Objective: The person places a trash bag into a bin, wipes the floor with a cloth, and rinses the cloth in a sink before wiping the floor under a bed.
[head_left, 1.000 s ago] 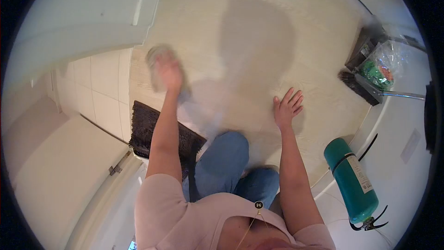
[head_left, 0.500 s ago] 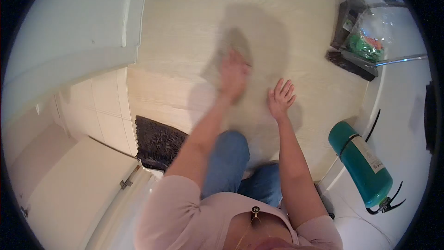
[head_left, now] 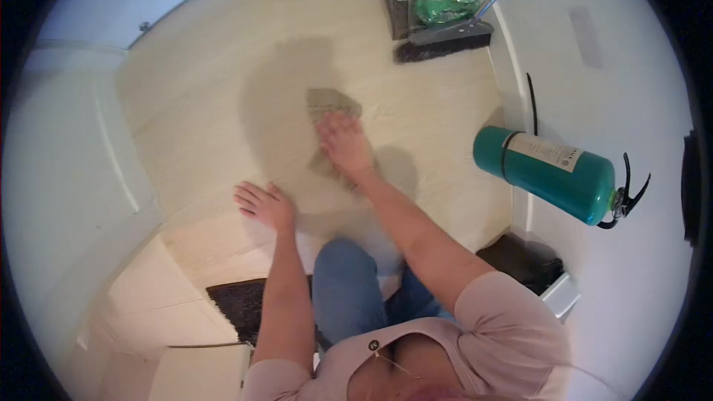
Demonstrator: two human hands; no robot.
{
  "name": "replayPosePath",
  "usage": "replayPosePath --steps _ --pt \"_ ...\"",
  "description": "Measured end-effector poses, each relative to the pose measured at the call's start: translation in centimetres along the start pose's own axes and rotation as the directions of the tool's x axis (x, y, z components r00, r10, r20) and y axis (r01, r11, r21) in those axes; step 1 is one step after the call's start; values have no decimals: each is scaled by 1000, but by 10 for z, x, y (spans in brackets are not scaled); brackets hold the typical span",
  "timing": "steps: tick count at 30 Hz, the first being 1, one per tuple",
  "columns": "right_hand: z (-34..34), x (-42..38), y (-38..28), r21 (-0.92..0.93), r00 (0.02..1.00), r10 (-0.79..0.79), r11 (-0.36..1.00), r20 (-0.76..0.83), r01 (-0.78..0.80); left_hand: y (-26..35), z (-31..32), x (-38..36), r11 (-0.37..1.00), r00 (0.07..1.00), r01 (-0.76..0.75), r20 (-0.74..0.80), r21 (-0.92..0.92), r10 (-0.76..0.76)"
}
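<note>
A greyish-brown cloth (head_left: 324, 98) lies crumpled on the pale wood-look floor (head_left: 208, 115). My right hand (head_left: 347, 145) presses down on it with bent fingers, and the cloth shows beyond the fingertips and beside the palm. Lower and to the left, my left hand (head_left: 267, 207) rests palm down on the floor, fingers spread, with nothing in it. Between my forearms is my knee in blue jeans (head_left: 344, 282).
A green fire extinguisher (head_left: 546, 175) lies by the right wall. At the top are a broom head (head_left: 444, 41), a dustpan (head_left: 395, 0) and a clear plastic bag (head_left: 445, 0). Dark mats (head_left: 239, 308) (head_left: 520, 261) lie near my legs.
The view has turned and shifted. The cloth was under my left hand and is now under my right. My left hand now lies flat on the floor.
</note>
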State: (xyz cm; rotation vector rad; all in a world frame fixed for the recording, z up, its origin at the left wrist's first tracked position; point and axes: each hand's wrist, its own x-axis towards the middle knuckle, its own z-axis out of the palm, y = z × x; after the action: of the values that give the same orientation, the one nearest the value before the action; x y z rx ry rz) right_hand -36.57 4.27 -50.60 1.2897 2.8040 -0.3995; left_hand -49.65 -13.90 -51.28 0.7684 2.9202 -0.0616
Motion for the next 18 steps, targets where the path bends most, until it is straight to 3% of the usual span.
replayPosePath --steps 1,2,4,5,6,7,9,11,12,13,14,15,16,17,18 --pt "0 -3 23 -87 994 53 995 91 -45 -2 0 -5 1000 1000 -11 0 -19 11" --pt "-12 -12 54 -172 987 48 982 -154 -75 -6 0 -5 999 999 -27 -21 -37 26" --pt "-3 -21 159 -72 948 155 981 -278 -181 -7 3 -3 999 999 -30 -35 -35 29" --pt "-13 -27 197 -147 899 195 951 -392 -271 -7 6 -3 999 999 -28 -44 -35 27" --pt "-26 -31 241 -133 900 171 961 -402 -242 -3 7 -1 1000 999 -21 -37 -23 20" --pt "-20 -35 266 -98 778 416 852 -471 -515 0 4 -1 1000 999 -13 -29 -8 13" --pt "-14 -31 265 -122 740 523 777 -422 -618 -1 5 -3 1000 999 -13 -37 10 13" --pt "-7 -10 200 -142 736 543 758 -404 -637 -3 9 -3 1000 997 -24 -76 4 24" --pt "-13 0 134 -121 815 482 833 -322 -540 -6 9 -5 1000 998 -14 -68 17 15" --pt "7 4 74 -114 871 349 906 -346 -408 -6 10 -4 1000 998 -8 -66 23 10" --pt "24 4 13 85 886 252 968 -390 -238 -2 11 -2 1000 998 -9 -66 24 10" --pt "32 9 -49 120 974 145 985 -175 -125 -1 11 -2 1000 998 -15 -62 20 17" --pt "28 13 -96 181 999 18 983 45 -26 -1 10 -3 1000 998 -25 -55 18 26" --pt "-3 18 -121 266 945 -303 927 121 263 -3 8 -4 999 998 -33 -50 17 34" --pt "4 24 -121 211 899 -436 876 -36 433 -4 7 -5 999 998 -45 -52 26 47"
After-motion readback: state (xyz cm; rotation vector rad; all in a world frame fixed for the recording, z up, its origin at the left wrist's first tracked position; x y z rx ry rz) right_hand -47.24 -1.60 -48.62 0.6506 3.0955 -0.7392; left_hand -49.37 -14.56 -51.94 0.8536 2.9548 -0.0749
